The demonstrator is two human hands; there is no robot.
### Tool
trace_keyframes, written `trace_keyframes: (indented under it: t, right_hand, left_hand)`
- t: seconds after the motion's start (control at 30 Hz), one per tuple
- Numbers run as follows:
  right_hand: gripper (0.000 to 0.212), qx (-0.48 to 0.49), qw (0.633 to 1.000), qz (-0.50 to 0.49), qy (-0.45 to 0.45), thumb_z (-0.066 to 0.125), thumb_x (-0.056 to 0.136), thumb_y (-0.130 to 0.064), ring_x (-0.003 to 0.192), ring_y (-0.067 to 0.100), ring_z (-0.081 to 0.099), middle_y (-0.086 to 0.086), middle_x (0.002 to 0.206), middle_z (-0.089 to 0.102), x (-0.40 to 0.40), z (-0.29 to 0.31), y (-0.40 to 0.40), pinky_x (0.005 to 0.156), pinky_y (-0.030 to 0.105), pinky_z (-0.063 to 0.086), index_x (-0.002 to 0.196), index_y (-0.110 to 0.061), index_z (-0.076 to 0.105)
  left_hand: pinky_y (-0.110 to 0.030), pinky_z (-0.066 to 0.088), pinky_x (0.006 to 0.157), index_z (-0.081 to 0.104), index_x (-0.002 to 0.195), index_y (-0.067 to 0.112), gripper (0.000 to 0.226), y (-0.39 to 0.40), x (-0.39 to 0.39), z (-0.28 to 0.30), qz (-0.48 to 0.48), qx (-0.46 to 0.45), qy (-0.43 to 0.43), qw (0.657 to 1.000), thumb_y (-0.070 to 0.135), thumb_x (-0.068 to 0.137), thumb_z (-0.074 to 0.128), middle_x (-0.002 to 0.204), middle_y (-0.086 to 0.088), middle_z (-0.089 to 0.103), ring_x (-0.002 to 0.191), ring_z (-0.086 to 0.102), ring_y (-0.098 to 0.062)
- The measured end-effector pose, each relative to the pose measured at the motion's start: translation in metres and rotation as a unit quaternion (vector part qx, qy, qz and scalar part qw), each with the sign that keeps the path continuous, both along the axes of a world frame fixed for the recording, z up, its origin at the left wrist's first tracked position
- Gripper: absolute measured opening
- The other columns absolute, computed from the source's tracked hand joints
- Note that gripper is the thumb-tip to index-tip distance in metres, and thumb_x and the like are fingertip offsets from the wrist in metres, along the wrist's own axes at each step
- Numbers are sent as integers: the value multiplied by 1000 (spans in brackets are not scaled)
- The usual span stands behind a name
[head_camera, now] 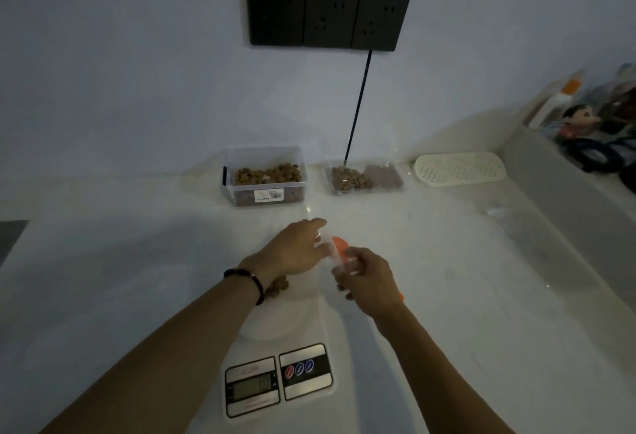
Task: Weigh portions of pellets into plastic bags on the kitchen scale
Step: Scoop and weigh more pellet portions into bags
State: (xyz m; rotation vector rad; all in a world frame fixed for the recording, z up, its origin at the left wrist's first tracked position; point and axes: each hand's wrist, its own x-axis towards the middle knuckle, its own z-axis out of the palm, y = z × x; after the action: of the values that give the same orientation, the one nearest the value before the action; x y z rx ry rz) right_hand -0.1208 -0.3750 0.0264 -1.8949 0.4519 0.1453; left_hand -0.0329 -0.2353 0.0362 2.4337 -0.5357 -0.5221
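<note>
The bag (323, 261) sits over the scale (278, 347), between my two hands; it is clear and hard to trace against the white top. My left hand (296, 251) holds its near edge, fingers reaching forward and loosely bent, thumb side against the plastic. My right hand (368, 279) is curled round an orange scoop (339, 248), whose tip pokes out toward the left hand and into the bag's mouth, as far as I can tell. A few pellets (277, 287) show just under my left wrist, beside the bracelet (254, 282), on the scale's round plate.

The scale's display (253, 389) is dim and I cannot read it; three round buttons (299, 369) sit right of it, their marks too small to make out.

Farther back by the wall stands a clear tub (265, 175) of pellets with a white label (269, 195), its print illegible. Right of it lie filled bags (364, 177), then a white perforated tray (459, 168). Dark sockets (328, 15) are on the wall above. Things at the far right edge are cut off and blurred.
</note>
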Motion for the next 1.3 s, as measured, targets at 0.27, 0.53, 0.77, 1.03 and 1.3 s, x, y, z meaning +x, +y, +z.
trace_keyframes:
  t: [0.27,0.53,0.77,1.03,1.3]
  right_hand:
    - [9,39,997,26,-66,66,89,-13,62,13,61,10,77,72,27,35,-10,56,21,50,89,-10,74]
    - [11,57,993,71,-76,65,87,-9,60,14,57,10,74,68,45,65,-10,59,27,50,80,-10,74]
    - [12,62,983,124,-121,67,87,-10,55,8,55,1,63,64,54,95,-26,54,19,48,76,-9,72]
    - [15,152,970,131,-137,69,86,-17,61,13,58,3,65,66,54,120,-61,59,24,51,74,-9,71]
    - [21,-26,957,199,-209,65,90,-25,56,3,58,0,66,68,47,146,-92,58,18,49,74,-13,72]
  left_hand:
    - [-23,53,67,65,82,17,11,9,16,37,72,-185,42,979,15,92,62,83,0,68,68,67,-8]
    - [-19,52,61,65,75,15,16,16,15,78,80,-186,44,978,13,91,64,78,-5,68,67,67,-11]
    - [-21,54,57,67,81,5,12,4,3,114,120,-190,-7,974,11,91,64,76,-7,67,63,66,-13]
    - [-25,51,53,69,80,5,8,-20,-11,139,157,-206,-76,963,7,88,67,64,-9,66,52,63,-13]
    - [-24,56,61,71,85,3,15,-52,-33,164,129,-170,-22,977,18,85,72,72,-8,69,63,69,-14]
